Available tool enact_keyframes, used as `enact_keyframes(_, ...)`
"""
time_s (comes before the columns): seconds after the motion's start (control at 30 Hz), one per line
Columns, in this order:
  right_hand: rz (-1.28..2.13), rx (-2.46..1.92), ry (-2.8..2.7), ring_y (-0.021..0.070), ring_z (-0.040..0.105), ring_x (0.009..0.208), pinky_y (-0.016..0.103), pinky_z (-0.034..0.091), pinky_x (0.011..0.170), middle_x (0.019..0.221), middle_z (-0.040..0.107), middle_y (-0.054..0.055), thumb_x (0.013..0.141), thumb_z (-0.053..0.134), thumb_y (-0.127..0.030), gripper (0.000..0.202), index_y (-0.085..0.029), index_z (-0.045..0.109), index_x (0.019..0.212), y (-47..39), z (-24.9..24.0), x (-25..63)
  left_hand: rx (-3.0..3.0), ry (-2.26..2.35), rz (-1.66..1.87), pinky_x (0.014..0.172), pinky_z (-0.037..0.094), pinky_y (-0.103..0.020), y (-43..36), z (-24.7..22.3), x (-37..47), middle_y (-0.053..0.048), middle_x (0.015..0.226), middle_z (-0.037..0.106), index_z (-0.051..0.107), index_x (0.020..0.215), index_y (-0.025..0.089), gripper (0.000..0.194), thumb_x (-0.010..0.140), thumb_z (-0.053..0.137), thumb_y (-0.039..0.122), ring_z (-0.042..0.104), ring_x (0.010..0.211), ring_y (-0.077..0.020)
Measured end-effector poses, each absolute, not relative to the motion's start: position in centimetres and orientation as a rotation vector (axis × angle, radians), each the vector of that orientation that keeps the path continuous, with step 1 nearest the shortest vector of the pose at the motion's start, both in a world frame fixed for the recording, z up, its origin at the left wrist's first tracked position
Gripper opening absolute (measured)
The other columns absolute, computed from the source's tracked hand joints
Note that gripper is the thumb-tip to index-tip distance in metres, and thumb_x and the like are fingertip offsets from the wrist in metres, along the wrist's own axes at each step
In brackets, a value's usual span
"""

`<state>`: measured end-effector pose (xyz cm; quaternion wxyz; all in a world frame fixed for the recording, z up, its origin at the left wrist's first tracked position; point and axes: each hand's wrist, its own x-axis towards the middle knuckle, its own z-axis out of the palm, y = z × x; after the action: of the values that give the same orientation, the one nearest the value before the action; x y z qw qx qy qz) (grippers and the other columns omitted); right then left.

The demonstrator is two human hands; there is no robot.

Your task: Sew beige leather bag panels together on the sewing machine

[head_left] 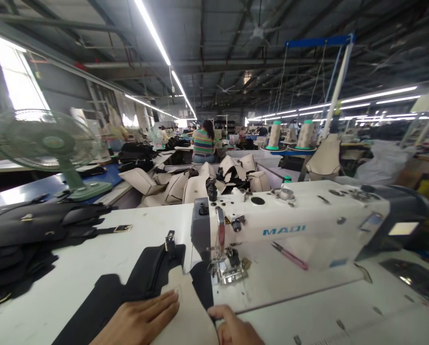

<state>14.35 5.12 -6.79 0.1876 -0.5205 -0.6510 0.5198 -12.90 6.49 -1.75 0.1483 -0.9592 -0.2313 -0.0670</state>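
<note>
My left hand (142,318) lies flat on a cream panel (187,306), its fingers stretched out. Beneath and beside the panel spreads a black piece (142,273) with a strap and a metal buckle (170,242). My right hand (232,326) is at the right edge of the cream panel, index finger extended toward the black material; its other fingers are curled and partly cut off by the frame. Just beyond the hands is the presser foot (231,273) of a white sewing machine (293,225), next to the black edge.
Pink-handled tweezers (289,255) lie on the machine bed. Black bag pieces (31,230) are piled at the left, near a green fan (52,143). Cream pieces (196,187) fill a bin behind the table. A person (204,141) in a striped top sits farther back.
</note>
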Motion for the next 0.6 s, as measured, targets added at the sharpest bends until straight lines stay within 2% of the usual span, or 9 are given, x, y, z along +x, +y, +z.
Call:
enact_keyframes(0.1,1.501,-1.462,-1.831,0.0139,0.051,0.057,0.021,0.034,0.055,0.059,0.053,-0.006,0.059,0.066,-0.008,0.060,-0.020,0.056,0.118,5.7,-6.5,14.0,-2.768,-0.683,-0.120,0.103,0.041,-0.029,8.2,1.2,-11.7,-0.007,0.137,0.052,0.041,0.138,0.020,0.050,0.090,0.043,0.009,0.051,0.123,-0.0193)
enact_keyframes(0.2,1.443,-1.458,-1.829,0.0167,0.054,0.064,0.021,0.035,0.055,0.064,0.056,-0.003,0.061,0.072,-0.018,0.053,-0.021,0.056,0.112,6.0,-6.3,13.7,-2.799,-0.599,-0.192,0.101,0.045,-0.029,10.3,2.3,-10.9,-0.012,0.136,0.052,0.039,0.139,0.017,0.047,0.092,0.037,0.007,0.045,0.128,-0.0212)
enact_keyframes(0.3,1.267,-1.493,-1.863,0.0206,0.057,0.072,0.024,0.039,0.060,0.070,0.059,0.001,0.068,0.067,-0.026,0.041,-0.021,0.056,0.108,6.1,-5.8,13.6,-2.862,-0.436,-0.182,0.108,0.038,-0.034,12.0,1.9,-10.0,-0.013,0.128,0.059,0.051,0.126,0.014,0.035,0.095,0.036,0.007,0.046,0.128,-0.0210)
enact_keyframes(0.43,1.150,-1.544,-1.948,0.0252,0.060,0.082,0.028,0.043,0.066,0.072,0.061,0.003,0.072,0.064,-0.027,0.040,-0.019,0.055,0.110,6.1,-4.6,14.1,-2.975,-0.600,-0.151,0.109,0.037,-0.027,12.6,0.5,-9.0,-0.010,0.131,0.056,0.059,0.108,0.015,0.024,0.094,0.040,0.009,0.047,0.127,-0.0175)
enact_keyframes(0.53,1.032,-1.469,-2.023,0.0249,0.060,0.083,0.031,0.046,0.072,0.078,0.063,0.005,0.079,0.059,-0.026,0.029,-0.019,0.057,0.106,6.2,-4.0,15.1,-3.015,-0.775,-0.176,0.106,0.040,-0.027,12.2,-0.8,-9.1,-0.007,0.132,0.054,0.052,0.123,0.021,0.031,0.093,0.045,0.015,0.046,0.126,-0.0173)
enact_keyframes(0.6,0.765,-1.389,-2.034,0.0245,0.059,0.091,0.035,0.047,0.081,0.096,0.062,0.009,0.087,0.049,-0.023,0.023,-0.018,0.057,0.107,6.8,-4.3,15.9,-3.014,-0.847,-0.222,0.101,0.044,-0.028,12.0,-1.4,-9.4,-0.005,0.129,0.055,0.042,0.136,0.027,0.045,0.092,0.048,0.019,0.050,0.122,-0.0184)
